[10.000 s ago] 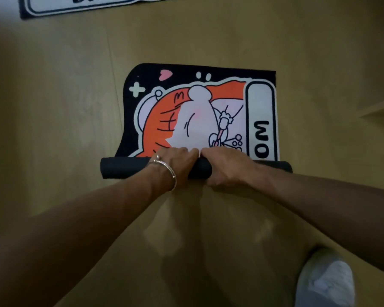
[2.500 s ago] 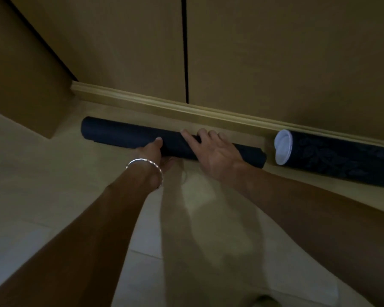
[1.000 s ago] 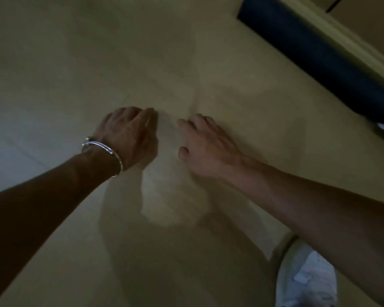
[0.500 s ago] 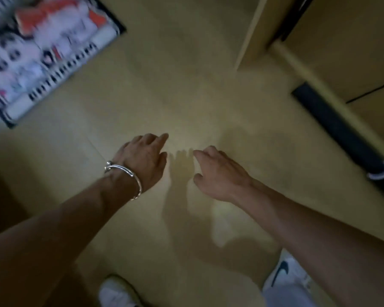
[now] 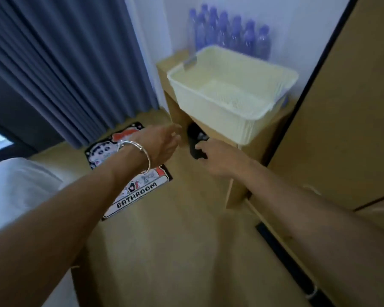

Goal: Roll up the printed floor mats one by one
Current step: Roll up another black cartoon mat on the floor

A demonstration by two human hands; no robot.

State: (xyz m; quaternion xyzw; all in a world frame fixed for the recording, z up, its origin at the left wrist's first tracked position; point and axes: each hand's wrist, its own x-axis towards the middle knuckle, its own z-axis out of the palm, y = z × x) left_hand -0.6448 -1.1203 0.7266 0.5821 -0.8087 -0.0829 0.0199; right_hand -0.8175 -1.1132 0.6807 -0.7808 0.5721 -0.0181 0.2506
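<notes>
the next mat to roll lies flat on the floor ahead of me and off to the left, between the curtain and the brown cabinet. its lettered "bathroom" edge is the side nearest me, and that edge runs slantwise, from near-left to far-right. i judge the long axis follows that edge, though the foreshortening makes me unsure.

my left hand is raised, fingers loose and spread, holding nothing. its wrist crosses the mat in my view, so it is the nearer one. my right hand is also up and looks empty, fingers relaxed. it sits further right, in front of the cabinet and a dark thing i cannot make out. i cannot tell if it touches that.

one rolled mat already lies along the skirting at lower right, well apart from the flat one.

so i reckon the move is down and left: bring both hands to one short end, squared to the slant, before curling it over.
</notes>
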